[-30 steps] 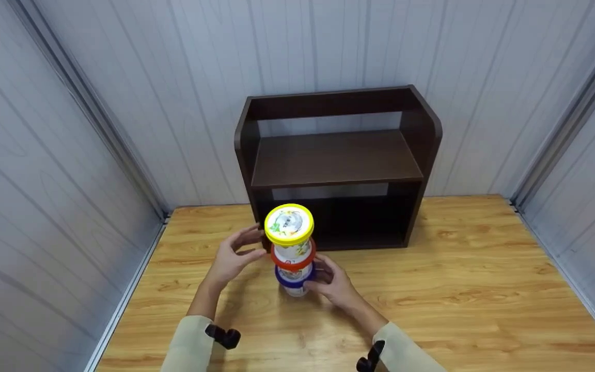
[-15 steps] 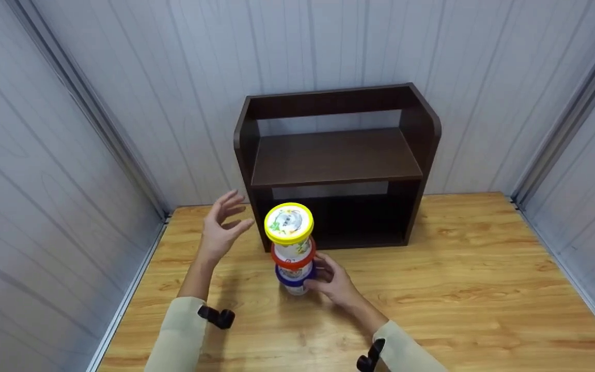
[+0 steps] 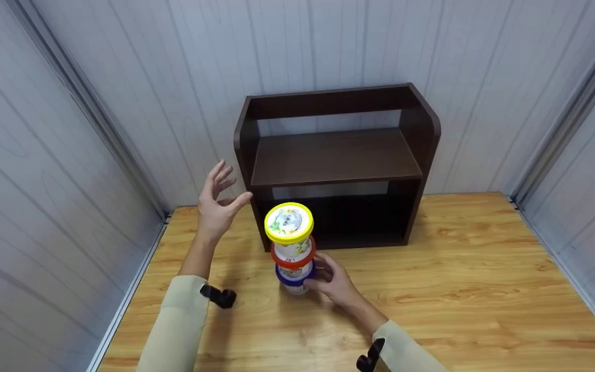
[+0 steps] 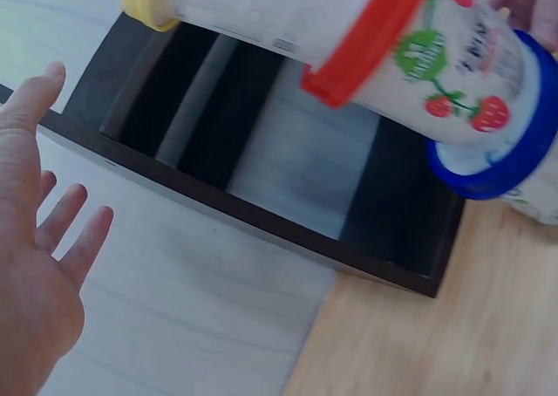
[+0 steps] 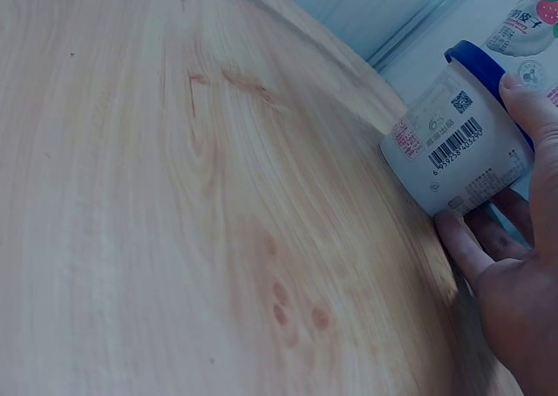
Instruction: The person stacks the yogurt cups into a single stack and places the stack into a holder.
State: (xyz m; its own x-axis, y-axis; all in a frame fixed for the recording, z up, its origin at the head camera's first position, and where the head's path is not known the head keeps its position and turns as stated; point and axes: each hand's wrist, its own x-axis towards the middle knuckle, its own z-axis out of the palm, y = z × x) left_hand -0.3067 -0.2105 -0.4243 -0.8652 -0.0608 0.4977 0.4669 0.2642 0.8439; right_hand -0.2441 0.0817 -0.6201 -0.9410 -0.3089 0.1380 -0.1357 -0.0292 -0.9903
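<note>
Three white printed tubs stand stacked on the wooden table: a yellow-lidded tub [image 3: 289,224] on top, a red-lidded tub [image 3: 297,261] in the middle and a blue-lidded tub [image 3: 295,282] at the bottom. My right hand [image 3: 337,287] holds the bottom tub from the right; in the right wrist view its thumb [image 5: 528,110] lies at the blue lid [image 5: 478,64], with the other fingers low around the side. Apart from the stack on the left, my left hand [image 3: 217,206] is raised with spread fingers and nothing in it. In the left wrist view, strawberries show on the red-lidded tub [image 4: 453,82].
A dark brown two-level shelf [image 3: 336,157] stands behind the stack, against the pale panelled wall [image 3: 215,62]. The wooden table [image 3: 483,289] reaches to side walls at left and right. Both sleeves [image 3: 176,315] carry black wrist devices.
My left hand has moved away from the stack, up and to the left, toward the shelf's left side. My right hand stays at the bottom tub, and the stack has not moved.
</note>
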